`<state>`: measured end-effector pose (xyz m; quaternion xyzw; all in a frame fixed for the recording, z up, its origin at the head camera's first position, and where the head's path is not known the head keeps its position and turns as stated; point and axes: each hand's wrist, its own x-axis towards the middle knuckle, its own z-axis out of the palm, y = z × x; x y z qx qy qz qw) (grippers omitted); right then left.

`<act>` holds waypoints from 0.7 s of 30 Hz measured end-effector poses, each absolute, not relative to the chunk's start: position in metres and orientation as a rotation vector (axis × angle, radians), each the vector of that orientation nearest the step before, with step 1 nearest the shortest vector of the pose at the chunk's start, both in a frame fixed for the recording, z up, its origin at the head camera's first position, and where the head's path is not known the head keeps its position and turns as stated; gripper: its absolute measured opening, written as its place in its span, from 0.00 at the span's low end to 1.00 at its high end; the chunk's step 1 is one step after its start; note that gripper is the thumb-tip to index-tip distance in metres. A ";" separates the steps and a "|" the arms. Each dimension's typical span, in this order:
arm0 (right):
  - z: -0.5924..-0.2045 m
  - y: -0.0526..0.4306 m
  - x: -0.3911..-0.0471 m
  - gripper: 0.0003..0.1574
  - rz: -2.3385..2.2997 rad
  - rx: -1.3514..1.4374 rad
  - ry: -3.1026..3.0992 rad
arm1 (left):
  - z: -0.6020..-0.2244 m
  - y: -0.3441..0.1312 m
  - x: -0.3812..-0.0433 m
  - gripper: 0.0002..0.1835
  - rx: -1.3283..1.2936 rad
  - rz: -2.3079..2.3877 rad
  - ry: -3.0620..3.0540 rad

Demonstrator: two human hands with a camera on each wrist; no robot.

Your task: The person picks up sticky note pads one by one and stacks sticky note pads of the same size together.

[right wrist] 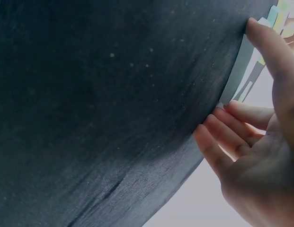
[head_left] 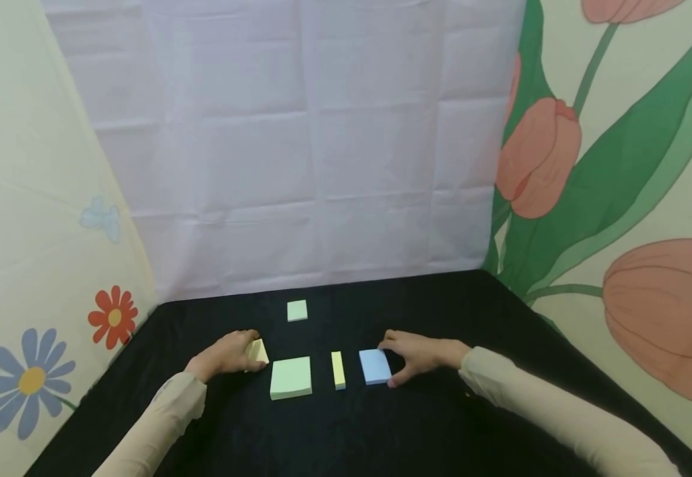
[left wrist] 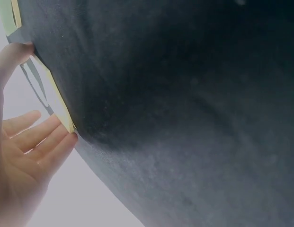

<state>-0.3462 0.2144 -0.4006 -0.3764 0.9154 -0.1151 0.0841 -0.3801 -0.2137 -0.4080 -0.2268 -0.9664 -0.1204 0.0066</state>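
My left hand [head_left: 226, 352] holds a pale yellow sticky note pad [head_left: 257, 353] at the left of the group. In the left wrist view its thumb and fingertips meet opposite ends of the pad's edge [left wrist: 61, 101]. On the right, a blue sticky note pad [head_left: 375, 366] lies flat, and my right hand [head_left: 417, 351] grips it by its right side. The right wrist view has the thumb at one corner and the fingers at the other end of the blue pad's side [right wrist: 237, 71]. Between the hands are a larger green pad [head_left: 291, 379] and a narrow yellow pad [head_left: 338, 370].
Farther back on the black tablecloth [head_left: 429, 305] lies a small green pad [head_left: 296, 310]. A creased white cloth [head_left: 322, 152] hangs behind the table. Flower-patterned sheets stand at the left [head_left: 18, 265] and right [head_left: 655, 318].
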 end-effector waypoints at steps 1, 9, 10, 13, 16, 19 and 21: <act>-0.404 0.215 -0.349 0.47 -0.337 -1.112 2.732 | -0.408 -0.213 -0.380 0.36 -0.711 -0.376 -3.025; -0.463 0.238 -0.406 0.52 -0.352 -1.148 2.710 | -0.412 -0.213 -0.377 0.36 -0.713 -0.352 -3.028; -0.467 0.239 -0.412 0.54 -0.350 -1.142 2.711 | -0.412 -0.213 -0.377 0.36 -0.716 -0.351 -3.023; -0.475 0.242 -0.423 0.56 -0.317 -1.142 2.725 | -0.411 -0.213 -0.377 0.34 -0.722 -0.367 -3.011; -0.476 0.244 -0.425 0.56 -0.317 -1.145 2.723 | -0.409 -0.214 -0.377 0.33 -0.731 -0.388 -3.003; -0.475 0.244 -0.424 0.56 -0.328 -1.139 2.722 | -0.408 -0.213 -0.378 0.31 -0.728 -0.417 -3.006; -0.473 0.243 -0.421 0.55 -0.343 -1.137 2.721 | -0.409 -0.213 -0.378 0.31 -0.721 -0.427 -3.008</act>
